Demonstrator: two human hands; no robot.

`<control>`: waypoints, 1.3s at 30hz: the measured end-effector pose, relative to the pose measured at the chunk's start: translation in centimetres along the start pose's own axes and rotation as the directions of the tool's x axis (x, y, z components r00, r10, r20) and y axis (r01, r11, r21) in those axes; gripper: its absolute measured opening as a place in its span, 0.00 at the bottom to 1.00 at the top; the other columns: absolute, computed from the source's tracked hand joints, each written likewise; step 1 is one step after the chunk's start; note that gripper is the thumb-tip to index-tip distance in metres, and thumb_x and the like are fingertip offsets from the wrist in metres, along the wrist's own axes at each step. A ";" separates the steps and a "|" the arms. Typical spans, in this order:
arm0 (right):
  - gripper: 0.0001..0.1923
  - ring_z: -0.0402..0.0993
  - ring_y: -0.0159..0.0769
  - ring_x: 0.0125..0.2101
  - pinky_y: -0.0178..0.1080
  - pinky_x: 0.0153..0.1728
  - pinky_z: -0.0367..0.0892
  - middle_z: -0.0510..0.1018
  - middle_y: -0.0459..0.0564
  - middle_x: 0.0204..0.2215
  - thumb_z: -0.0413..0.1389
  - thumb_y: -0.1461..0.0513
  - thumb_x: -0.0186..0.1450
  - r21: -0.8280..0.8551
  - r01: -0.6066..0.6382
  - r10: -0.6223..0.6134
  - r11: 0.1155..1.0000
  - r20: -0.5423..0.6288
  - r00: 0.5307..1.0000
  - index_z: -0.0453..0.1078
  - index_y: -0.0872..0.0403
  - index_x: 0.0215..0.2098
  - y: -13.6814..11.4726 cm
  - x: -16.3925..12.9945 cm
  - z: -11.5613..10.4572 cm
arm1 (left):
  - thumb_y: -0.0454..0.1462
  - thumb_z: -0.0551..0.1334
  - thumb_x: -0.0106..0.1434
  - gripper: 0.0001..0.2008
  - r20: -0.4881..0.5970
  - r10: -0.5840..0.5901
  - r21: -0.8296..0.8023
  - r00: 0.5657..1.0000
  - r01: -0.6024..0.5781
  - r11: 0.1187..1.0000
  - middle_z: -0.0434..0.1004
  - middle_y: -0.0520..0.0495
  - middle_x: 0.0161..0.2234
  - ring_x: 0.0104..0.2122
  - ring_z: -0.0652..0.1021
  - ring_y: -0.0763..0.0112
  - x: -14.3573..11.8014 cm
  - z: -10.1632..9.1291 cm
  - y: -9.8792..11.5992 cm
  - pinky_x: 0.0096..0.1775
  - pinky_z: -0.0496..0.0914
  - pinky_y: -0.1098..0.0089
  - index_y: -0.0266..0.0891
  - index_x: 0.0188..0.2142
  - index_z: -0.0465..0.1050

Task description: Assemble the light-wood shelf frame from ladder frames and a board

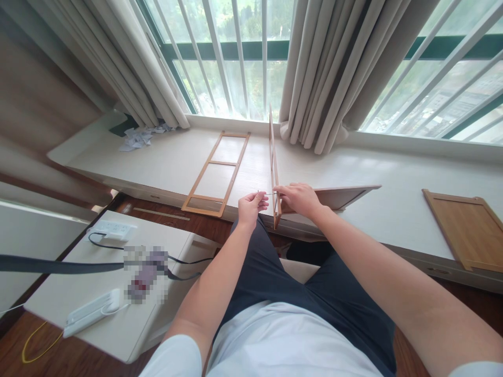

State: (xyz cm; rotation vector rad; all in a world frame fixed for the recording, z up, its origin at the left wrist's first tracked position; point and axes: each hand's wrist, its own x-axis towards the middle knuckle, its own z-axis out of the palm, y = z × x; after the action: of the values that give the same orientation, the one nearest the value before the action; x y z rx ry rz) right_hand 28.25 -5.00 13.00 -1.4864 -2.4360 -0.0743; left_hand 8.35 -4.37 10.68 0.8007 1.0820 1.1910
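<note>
One upright, thin, light-brown wooden frame [273, 167]

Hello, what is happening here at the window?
A seated person works at a white window ledge. The right hand steadies an upright wooden frame standing on edge, while the left hand pinches a thin metal rod against it. Another ladder-like frame lies flat to the left, and a wooden panel to the right.

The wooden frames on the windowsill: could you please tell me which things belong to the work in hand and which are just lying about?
In hand:
- upright wooden frame, steadied by right hand
- thin metal pin, pinched by left hand
- panel joined to it

Lying about:
- ladder frame
- board
- paper scraps
- power strip
</note>
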 end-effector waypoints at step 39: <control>0.17 0.74 0.41 0.40 0.39 0.39 0.59 0.84 0.50 0.42 0.52 0.63 0.71 -0.002 -0.015 0.015 1.000 0.017 1.000 0.72 0.47 0.56 -0.3 0.0 -0.4 | 0.49 0.72 0.54 0.20 -0.015 0.047 0.173 0.999 -0.044 0.984 0.79 0.43 0.24 0.21 0.77 0.72 -0.3 0.6 0.4 0.24 0.71 0.71 0.33 0.29 0.77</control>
State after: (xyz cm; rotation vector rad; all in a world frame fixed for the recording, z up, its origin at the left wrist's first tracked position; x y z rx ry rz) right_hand 28.09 -5.23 13.37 -1.5114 -2.4384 -0.0608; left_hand 8.74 -4.49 11.33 0.9538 1.2008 1.1557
